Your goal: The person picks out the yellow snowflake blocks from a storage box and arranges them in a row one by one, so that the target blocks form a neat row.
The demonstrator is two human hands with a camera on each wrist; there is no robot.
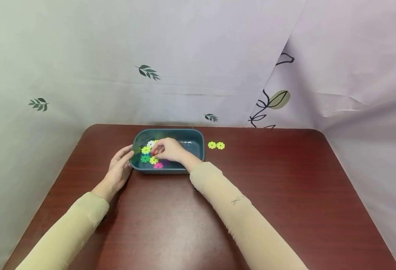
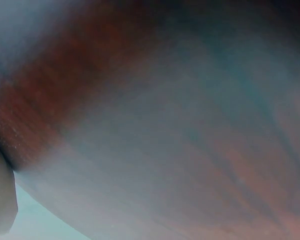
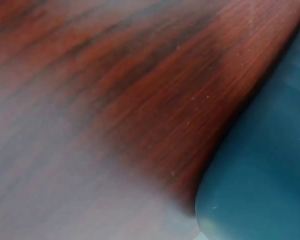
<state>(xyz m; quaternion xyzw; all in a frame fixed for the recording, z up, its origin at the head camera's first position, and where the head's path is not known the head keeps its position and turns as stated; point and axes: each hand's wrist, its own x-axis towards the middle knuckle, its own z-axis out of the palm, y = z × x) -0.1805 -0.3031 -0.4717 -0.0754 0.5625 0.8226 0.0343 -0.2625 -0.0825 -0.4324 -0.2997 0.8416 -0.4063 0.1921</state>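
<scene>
My left hand (image 1: 118, 170) rests against the left end of a dark blue-green plastic tub (image 1: 167, 171), its fairly straight fingers and thumb at the rim. Inside the tub, my right hand (image 1: 169, 150) pinches a small red piece (image 1: 153, 153) between thumb and fingertips; the fingers partly hide it. Around those fingertips lie several flat notched plastic discs, among them a yellow disc (image 1: 145, 150), a green disc (image 1: 145, 159), a white disc (image 1: 150, 143) and a pink disc (image 1: 158, 165). In the right wrist view the tub's side wall (image 3: 260, 175) shows close up.
Two yellow notched discs (image 1: 216, 145) lie side by side on the reddish-brown table (image 1: 268, 195), just right of the tub. A pale leaf-printed curtain (image 1: 184, 56) hangs behind the table. The left wrist view is mostly blurred.
</scene>
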